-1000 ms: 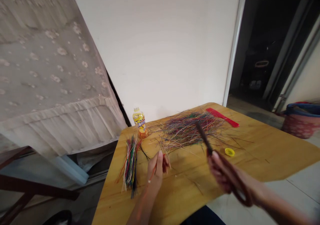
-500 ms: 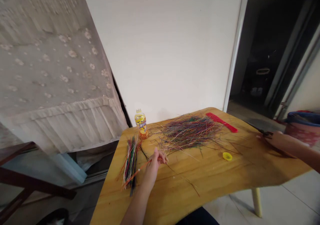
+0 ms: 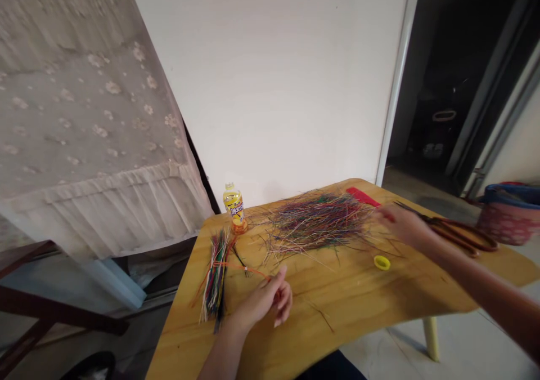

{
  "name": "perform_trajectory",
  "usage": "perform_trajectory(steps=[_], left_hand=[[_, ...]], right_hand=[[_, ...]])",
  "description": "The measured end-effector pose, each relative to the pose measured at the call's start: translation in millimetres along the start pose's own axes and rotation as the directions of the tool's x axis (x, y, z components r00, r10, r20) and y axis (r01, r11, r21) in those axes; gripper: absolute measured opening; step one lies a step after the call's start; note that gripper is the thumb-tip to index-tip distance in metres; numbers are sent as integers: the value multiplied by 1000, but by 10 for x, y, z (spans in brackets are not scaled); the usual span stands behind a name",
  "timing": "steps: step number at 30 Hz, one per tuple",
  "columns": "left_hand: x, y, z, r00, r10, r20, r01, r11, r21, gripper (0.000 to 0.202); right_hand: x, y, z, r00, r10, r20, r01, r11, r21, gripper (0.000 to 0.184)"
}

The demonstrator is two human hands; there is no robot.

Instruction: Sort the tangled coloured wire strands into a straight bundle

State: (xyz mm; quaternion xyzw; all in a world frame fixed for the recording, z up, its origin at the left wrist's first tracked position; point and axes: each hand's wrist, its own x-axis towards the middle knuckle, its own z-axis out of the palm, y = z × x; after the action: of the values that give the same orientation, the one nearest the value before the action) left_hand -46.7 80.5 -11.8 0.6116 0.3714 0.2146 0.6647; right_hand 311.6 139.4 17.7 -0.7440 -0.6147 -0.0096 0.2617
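My left hand (image 3: pixel 270 298) is closed with its thumb raised, pinching the end of a thin orange strand (image 3: pixel 253 270). That strand runs left across a bundle of coloured wires (image 3: pixel 216 278), which lies lengthwise on the table's left side. My right hand (image 3: pixel 394 222), slightly blurred, is over the handle end of a flat red plastic tool (image 3: pixel 361 196). Its fingertips are unclear, so whether they grip the handle does not show. Large scissors (image 3: pixel 455 233) with brown handles lie beside the right forearm, untouched.
A wide heap of loose coloured wires (image 3: pixel 316 219) covers the back middle of the wooden table (image 3: pixel 363 295). A yellow-labelled bottle (image 3: pixel 234 205) stands at the back left. A yellow ring (image 3: pixel 382 263) lies near the right hand. A pink bucket (image 3: pixel 508 214) is beyond the table.
My right hand has left the scissors, which now lie on the table, and has moved left to the red tool. My left hand has shifted slightly right and down, drawing the orange strand sideways.
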Motion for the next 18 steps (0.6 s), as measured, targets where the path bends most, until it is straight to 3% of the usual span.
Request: perform_trajectory(steps=[1, 2, 3, 6, 7, 9, 11, 14, 18], left_hand=[[-8, 4, 6, 1000, -31, -6, 31, 1000, 0, 68], [-14, 4, 10, 998, -66, -15, 66, 998, 5, 69], [-19, 0, 10, 994, -104, -17, 105, 994, 11, 70], [-23, -38, -2, 971, -231, 61, 230, 973, 18, 68], [-20, -55, -9, 956, -271, 109, 270, 963, 19, 66], [-7, -83, -23, 921, -337, 193, 338, 941, 32, 65], [5, -92, -33, 909, -363, 204, 360, 932, 54, 64], [0, -60, -39, 918, -370, 142, 362, 929, 78, 64], [-68, 33, -38, 889, -419, 185, 395, 906, 154, 65]], right_hand=[[-68, -335, 72, 989, -124, 85, 114, 987, 109, 17], [-146, -673, 163, 922, -329, 204, 233, 893, 386, 26], [-229, -1002, 267, 831, -496, 253, 263, 750, 607, 31], [-473, -1811, 566, 541, -805, 244, 158, 383, 910, 33], [-533, -1990, 643, 473, -854, 218, 109, 302, 947, 34], [-596, -2192, 752, 427, -887, 176, 7, 198, 980, 37], [-586, -2217, 812, 432, -881, 194, -107, 163, 981, 42], [-512, -2106, 837, 425, -871, 245, -251, 147, 957, 44], [-490, -2039, 806, 410, -870, 274, -254, 180, 950, 41]])
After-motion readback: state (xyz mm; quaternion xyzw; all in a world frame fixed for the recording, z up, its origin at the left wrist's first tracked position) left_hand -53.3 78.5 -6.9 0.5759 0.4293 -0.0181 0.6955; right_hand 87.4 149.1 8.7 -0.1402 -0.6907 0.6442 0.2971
